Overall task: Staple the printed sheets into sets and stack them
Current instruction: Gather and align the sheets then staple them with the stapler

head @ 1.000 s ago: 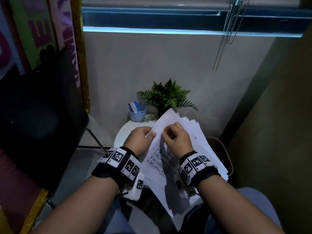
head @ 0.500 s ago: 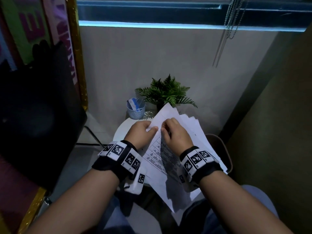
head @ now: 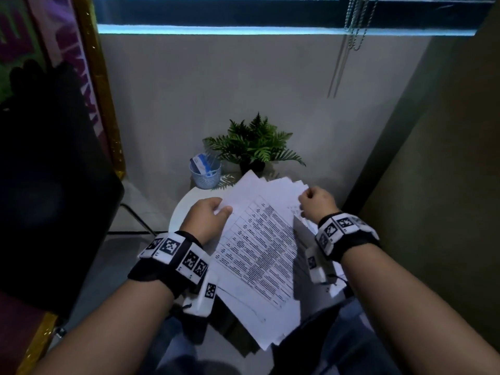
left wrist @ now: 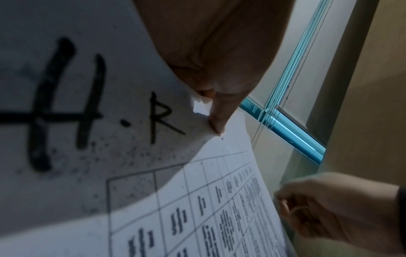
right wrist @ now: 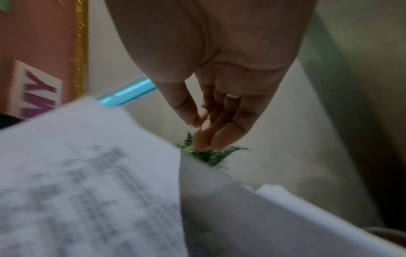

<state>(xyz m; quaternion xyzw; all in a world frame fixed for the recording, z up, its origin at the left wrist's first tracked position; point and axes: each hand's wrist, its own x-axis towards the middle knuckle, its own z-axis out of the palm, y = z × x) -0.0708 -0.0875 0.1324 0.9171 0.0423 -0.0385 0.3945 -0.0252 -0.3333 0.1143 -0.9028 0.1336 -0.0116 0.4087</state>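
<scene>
The printed sheets (head: 259, 247) lie fanned over the small round table (head: 184, 209), in front of the potted fern (head: 254, 142) and the cup (head: 205, 174). The left hand (head: 207, 220) pinches the top sheet's upper left edge; the right hand (head: 318, 203) is curled by the upper right corners, apparently holding nothing, though blur makes that uncertain. To do this well, square the set's corners before any stapling.

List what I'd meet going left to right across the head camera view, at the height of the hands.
Black chair back → left hand, pinching the sheet's edge → printed sheet with the table grid → right hand, fingers curled at the fanned papers' corner → the wall on the right.
</scene>
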